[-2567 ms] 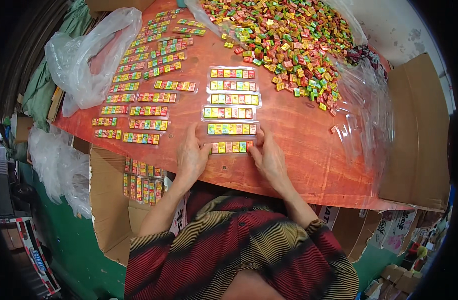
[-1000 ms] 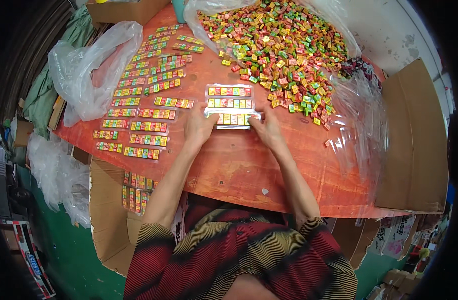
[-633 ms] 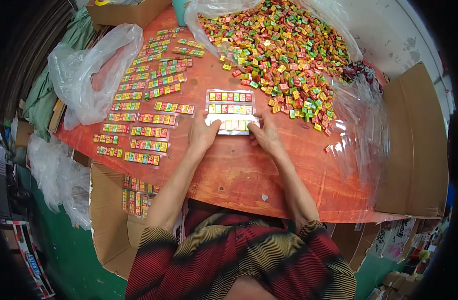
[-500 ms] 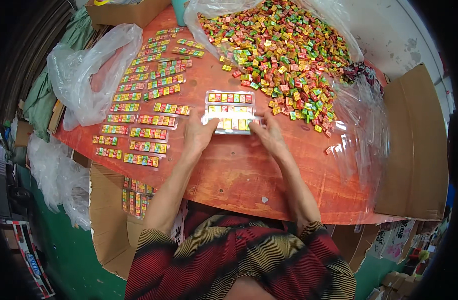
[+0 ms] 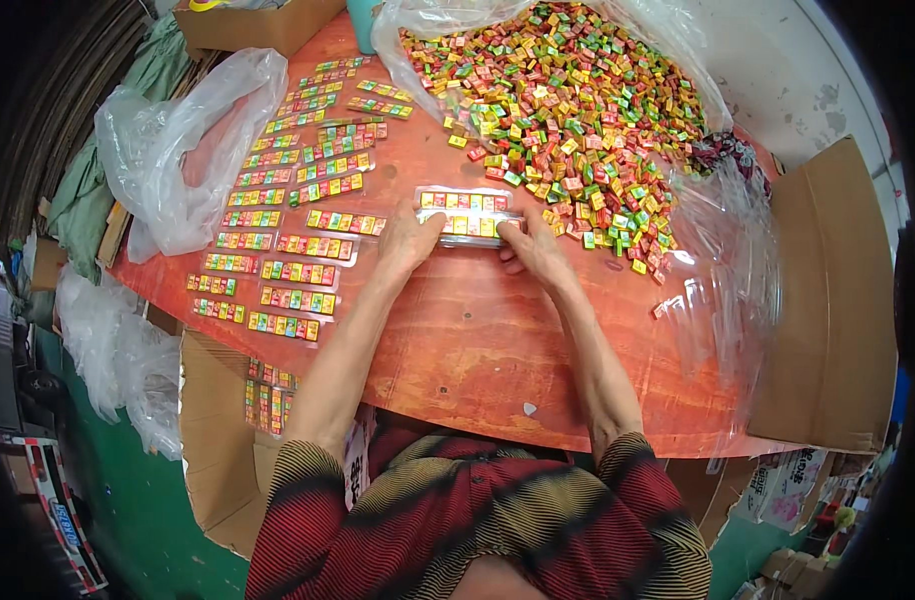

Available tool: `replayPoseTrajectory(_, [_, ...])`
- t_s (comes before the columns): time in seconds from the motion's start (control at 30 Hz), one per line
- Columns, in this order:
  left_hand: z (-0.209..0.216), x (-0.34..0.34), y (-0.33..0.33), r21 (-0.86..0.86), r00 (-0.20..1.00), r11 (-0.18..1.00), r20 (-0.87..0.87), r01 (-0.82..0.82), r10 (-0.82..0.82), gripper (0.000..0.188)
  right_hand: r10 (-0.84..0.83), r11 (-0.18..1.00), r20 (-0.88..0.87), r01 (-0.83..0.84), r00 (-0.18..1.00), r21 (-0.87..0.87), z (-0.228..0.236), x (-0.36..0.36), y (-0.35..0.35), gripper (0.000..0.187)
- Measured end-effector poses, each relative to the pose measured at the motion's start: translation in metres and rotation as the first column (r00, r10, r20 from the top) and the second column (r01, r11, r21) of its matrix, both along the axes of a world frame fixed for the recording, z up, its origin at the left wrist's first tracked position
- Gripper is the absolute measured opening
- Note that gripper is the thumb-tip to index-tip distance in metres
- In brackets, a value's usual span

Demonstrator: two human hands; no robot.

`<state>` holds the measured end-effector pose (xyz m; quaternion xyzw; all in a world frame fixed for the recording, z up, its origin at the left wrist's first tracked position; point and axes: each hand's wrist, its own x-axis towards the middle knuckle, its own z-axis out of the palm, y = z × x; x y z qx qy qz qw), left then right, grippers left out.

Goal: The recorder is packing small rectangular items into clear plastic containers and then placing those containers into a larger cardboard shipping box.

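Between my hands is a clear plastic tray [image 5: 470, 227] filled with a row of small red, yellow and green blocks. My left hand [image 5: 408, 243] grips its left end, thumb on top. At the right end my right hand [image 5: 538, 250] pinches it in the same way, the other fingers partly hidden underneath. Just beyond lies another filled row [image 5: 466, 200] in clear plastic, close against the held one; whether the two are joined I cannot tell.
Rows of filled trays [image 5: 308, 246] cover the table's left side. A large heap of loose blocks [image 5: 578, 120] lies at the back right on plastic sheeting. Crumpled clear bags [image 5: 193, 140], a cardboard panel [image 5: 828, 300] at right and an open carton [image 5: 218, 430] below left surround the table [image 5: 448, 350].
Three filled rows showed between my hands before; now two show. The near row has moved away from me, over or against the middle one, with both hands holding its ends.
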<state>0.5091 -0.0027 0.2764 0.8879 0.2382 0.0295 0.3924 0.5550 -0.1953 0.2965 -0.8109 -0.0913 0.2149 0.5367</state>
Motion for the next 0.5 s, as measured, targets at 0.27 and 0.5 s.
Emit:
replayPoseTrajectory(0.27, [0.052, 0.009, -0.006, -0.491, 0.993, 0.869, 0.062, -0.061, 0.105, 0.046, -0.025, 0.976, -0.090, 0.044, 0.996, 0.215, 0.029, 0.013, 0.001, 0.042])
replayPoseTrajectory(0.5, [0.028, 0.037, 0.004, -0.245, 0.990, 0.959, -0.051, -0.144, 0.135, 0.065, 0.216, 0.906, 0.241, -0.102, 0.946, -0.411, 0.016, 0.051, 0.013, 0.032])
